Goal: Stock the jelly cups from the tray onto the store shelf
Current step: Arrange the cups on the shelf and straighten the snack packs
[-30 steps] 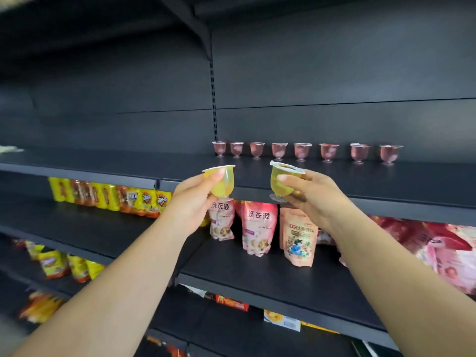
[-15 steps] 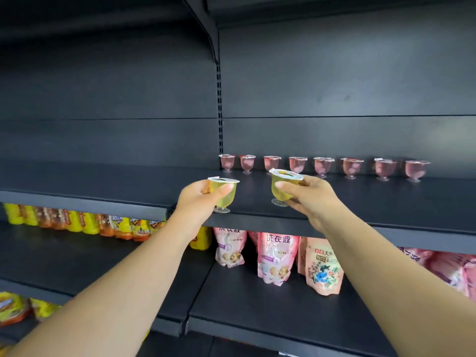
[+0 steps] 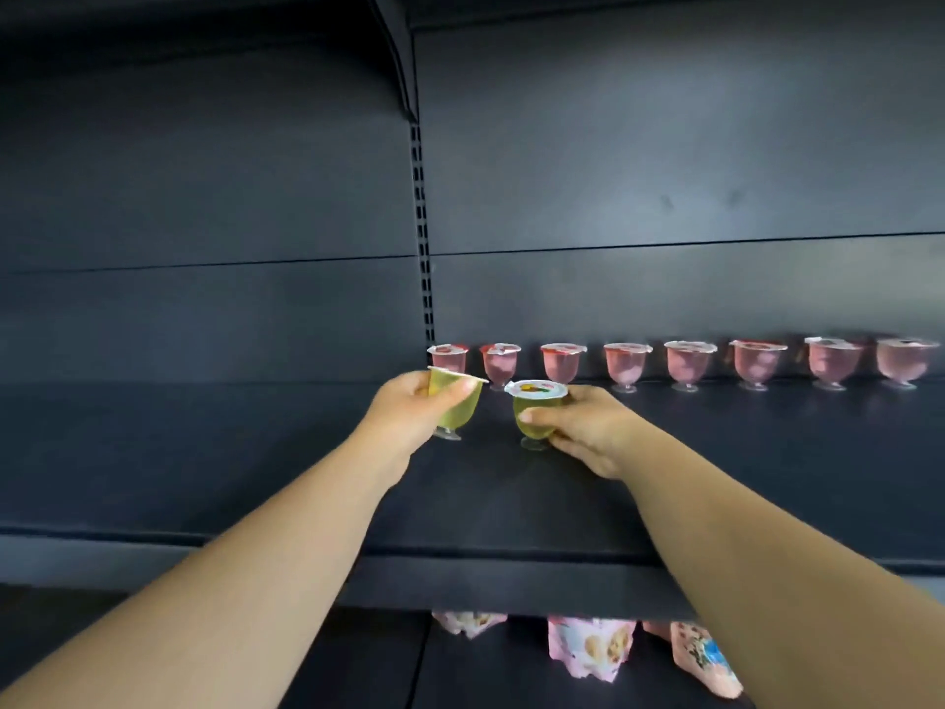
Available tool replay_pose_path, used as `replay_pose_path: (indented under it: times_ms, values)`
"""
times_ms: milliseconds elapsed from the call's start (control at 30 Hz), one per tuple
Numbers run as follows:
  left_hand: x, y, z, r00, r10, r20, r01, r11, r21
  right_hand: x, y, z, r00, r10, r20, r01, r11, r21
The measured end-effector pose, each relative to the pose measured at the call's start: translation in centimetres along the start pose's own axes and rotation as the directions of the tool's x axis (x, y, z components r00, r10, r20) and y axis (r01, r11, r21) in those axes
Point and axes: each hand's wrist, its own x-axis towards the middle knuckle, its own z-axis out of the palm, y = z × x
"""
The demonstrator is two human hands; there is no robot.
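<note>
**Two yellow jelly cups at the shelf, one in each hand**

Left hand [image 3: 409, 417] is gripping a yellow jelly cup [image 3: 456, 407], thumb across the front of the bowl and fingers curled behind it. The cup is tilting a little to the right, its clear foot sitting at or just above the dark shelf [image 3: 767, 463]; contact cannot be told.

Right hand [image 3: 588, 432] is gripping a second yellow cup [image 3: 534, 419], thumb across the front and fingers curled round the far side. This one is standing upright, its foot looking down on the shelf surface.

Both cups are holding translucent yellow-green jelly under sealed foil lids. The right cup's lid [image 3: 536, 388] is showing a red and yellow print, too small to read.

Behind the hands, a row of eight pink jelly cups [image 3: 688, 364] is standing along the back panel, each footed, sealed, with pale lumps in pink jelly.

Below, pink snack pouches [image 3: 588, 652] are hanging partly in view; their print is unreadable.
</note>
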Motion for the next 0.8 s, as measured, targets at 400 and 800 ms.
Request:
replay_pose_path:
  times_ms: [400, 800]
  values:
    - [10.7, -4.2, 1.1, 0.998, -0.02, -0.061, 0.033, 0.978, 0.207, 10.8, 1.2, 1.8, 0.973, -0.108, -0.206, 0.047, 0.959, -0.281]
    - [10.2, -4.1, 1.6, 0.997, -0.025, -0.073, 0.05, 0.926, 0.374, 10.1, 1.2, 1.9, 0.968, -0.13, -0.216, 0.023, 0.899, -0.438]
